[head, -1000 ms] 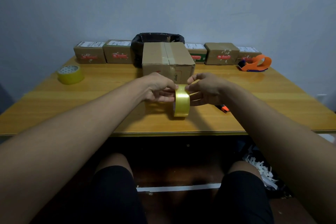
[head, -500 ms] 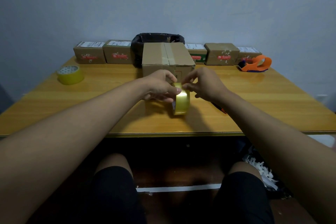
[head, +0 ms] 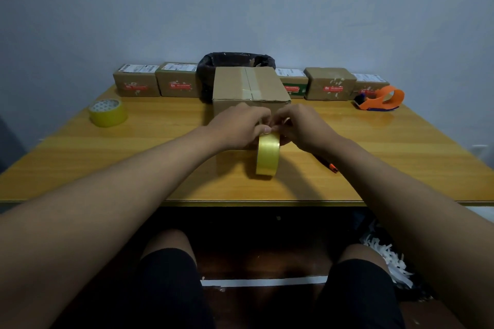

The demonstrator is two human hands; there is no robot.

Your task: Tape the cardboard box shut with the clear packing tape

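The tape roll [head: 267, 153], glossy translucent yellow, stands on edge in front of the cardboard box [head: 250, 89] on the table [head: 133, 152]. The left hand [head: 242, 125] and right hand [head: 304, 125] both pinch its top edge.

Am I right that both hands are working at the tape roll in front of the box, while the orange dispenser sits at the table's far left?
Not quite: the head view shows the orange dispenser at the far right; the rest holds.
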